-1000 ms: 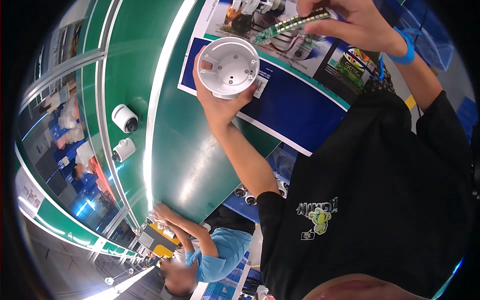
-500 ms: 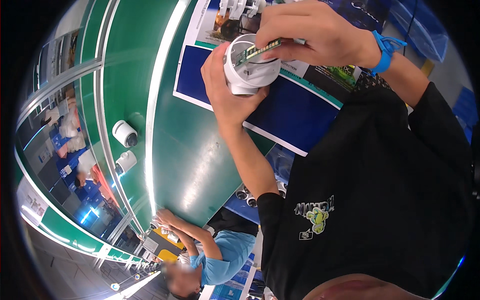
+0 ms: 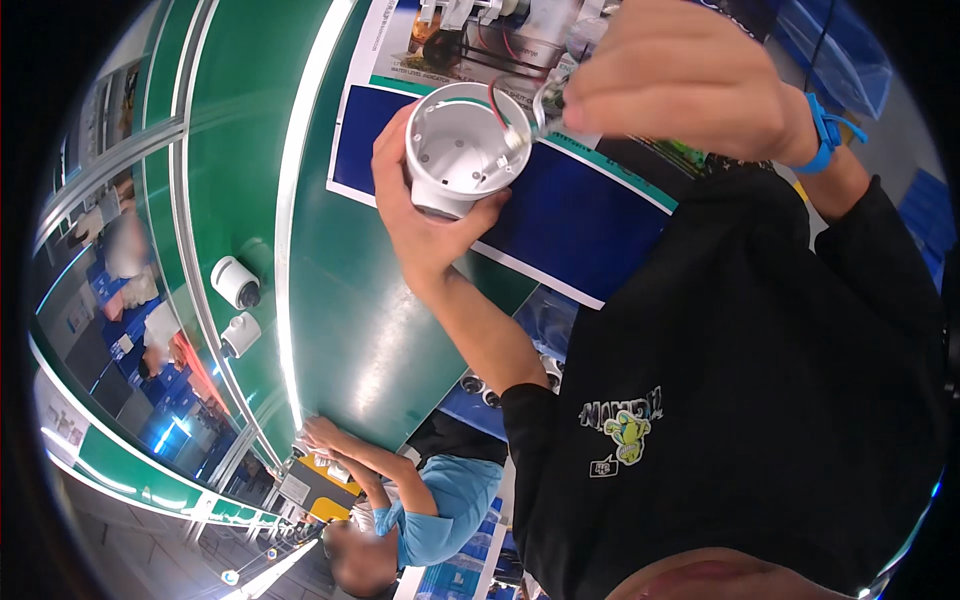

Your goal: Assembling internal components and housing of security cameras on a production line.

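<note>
My left hand [image 3: 415, 215] is wrapped round a white, cup-shaped camera housing [image 3: 445, 185], its open mouth tilted up. Inside, the housing shows a pale cavity with small screw posts. Red, black and white wires [image 3: 494, 104] with a white connector [image 3: 514, 138] reach from its rim toward my right hand [image 3: 665, 95]. That hand wears a blue wristband and is closed beside the rim, pinching a small green circuit board [image 3: 545, 128], which is mostly hidden by the fingers and blurred.
A printed sheet [image 3: 575, 235] with a dark blue area lies under my hands on the green table [image 3: 375, 300]. White camera parts [image 3: 465, 12] stand at the far edge. Two white cameras [image 3: 236, 282] sit at left. A co-worker in a blue shirt [image 3: 455, 500] works at lower left.
My right hand has drawn the circuit board out of the housing toward the right, baring the cavity and the wires. My left hand and the housing have shifted slightly left and down.
</note>
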A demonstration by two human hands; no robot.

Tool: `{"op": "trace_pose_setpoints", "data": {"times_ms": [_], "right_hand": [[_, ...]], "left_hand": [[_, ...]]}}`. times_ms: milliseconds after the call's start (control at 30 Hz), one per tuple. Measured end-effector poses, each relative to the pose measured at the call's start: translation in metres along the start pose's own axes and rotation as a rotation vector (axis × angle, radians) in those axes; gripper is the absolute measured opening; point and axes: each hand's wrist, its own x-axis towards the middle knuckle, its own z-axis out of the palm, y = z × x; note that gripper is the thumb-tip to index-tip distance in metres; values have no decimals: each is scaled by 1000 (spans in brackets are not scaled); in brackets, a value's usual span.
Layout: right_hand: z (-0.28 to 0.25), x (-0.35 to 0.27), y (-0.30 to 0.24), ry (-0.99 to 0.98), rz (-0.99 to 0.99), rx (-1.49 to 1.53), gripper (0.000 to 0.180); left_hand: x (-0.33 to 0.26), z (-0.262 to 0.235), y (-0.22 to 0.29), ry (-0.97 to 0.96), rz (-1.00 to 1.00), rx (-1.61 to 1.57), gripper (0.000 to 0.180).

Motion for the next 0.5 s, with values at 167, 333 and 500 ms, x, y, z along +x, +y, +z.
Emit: {"op": "trace_pose_setpoints", "data": {"times_ms": [167,333,500], "right_hand": [[27,-23,21,-55,-273,-204,20],[34,-31,22,-13,-236,-201,20],[42,-46,29,38,-178,-143,19]], "left_hand": [[8,9,-5,-91,56,13,82],[6,8,-4,-115,9,-11,82],[9,11,-2,-128,45,21,82]]}}
